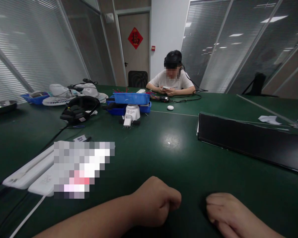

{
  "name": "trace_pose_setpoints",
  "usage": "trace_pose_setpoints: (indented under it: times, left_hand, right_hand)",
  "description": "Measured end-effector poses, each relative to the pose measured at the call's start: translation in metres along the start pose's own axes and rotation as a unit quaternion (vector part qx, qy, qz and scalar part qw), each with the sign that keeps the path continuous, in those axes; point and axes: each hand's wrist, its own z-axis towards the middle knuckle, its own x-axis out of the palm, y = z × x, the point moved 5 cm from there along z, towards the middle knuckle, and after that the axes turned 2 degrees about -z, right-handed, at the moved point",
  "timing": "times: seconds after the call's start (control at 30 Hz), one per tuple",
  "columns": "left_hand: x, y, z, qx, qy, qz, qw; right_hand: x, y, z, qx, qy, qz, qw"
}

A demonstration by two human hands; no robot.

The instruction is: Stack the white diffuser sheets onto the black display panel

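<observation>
My left hand is closed in a loose fist just above or on the dark green table, and nothing shows in it. Across a short gap to the right, my right hand has its fingers curled under against the tabletop, also with nothing visible in it. Neither hand touches an object other than possibly the table. Nearest to the left forearm are white devices with cables, partly covered by a pixelated patch. A black flat panel lies beyond the right hand.
A white fan motor unit leans by stacked blue trays. Farther left are a black headset, white fan parts and a metal bowl. Across the table a person holds a phone; a white oval object lies nearby.
</observation>
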Motion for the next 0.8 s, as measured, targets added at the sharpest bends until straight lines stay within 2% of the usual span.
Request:
trace_pose_setpoints:
  times: [0.13,0.2,0.33,0.47,0.53,0.6,0.7,0.8]
  left_hand:
    - [-0.003,0.003,0.000,0.013,-0.048,-0.026,0.998]
    - [-0.007,0.004,0.001,0.013,-0.079,-0.043,0.996]
    - [-0.017,0.004,0.002,-0.003,-0.145,-0.044,0.988]
    - [-0.025,0.003,0.001,-0.033,-0.191,-0.031,0.981]
    - [-0.028,0.005,0.000,-0.050,-0.210,-0.024,0.976]
    - [-0.032,0.009,-0.001,-0.064,-0.234,-0.011,0.970]
    - [-0.036,0.016,-0.003,-0.083,-0.272,-0.004,0.959]
    - [-0.035,0.024,-0.002,-0.110,-0.295,-0.043,0.948]
  right_hand:
    - [0.001,-0.029,-0.004,0.050,0.004,-0.040,0.998]
    - [-0.004,-0.051,-0.006,0.098,-0.005,-0.053,0.994]
    - [-0.020,-0.081,-0.013,0.209,-0.045,-0.070,0.974]
    - [-0.026,-0.091,-0.016,0.242,-0.091,-0.074,0.963]
    - [-0.036,-0.106,-0.025,0.282,-0.124,-0.110,0.945]
    - [-0.056,-0.130,-0.049,0.359,-0.155,-0.186,0.901]
    - [-0.098,-0.169,-0.111,0.465,-0.203,-0.240,0.827]
    - [-0.135,-0.200,-0.192,0.595,-0.243,-0.264,0.719]
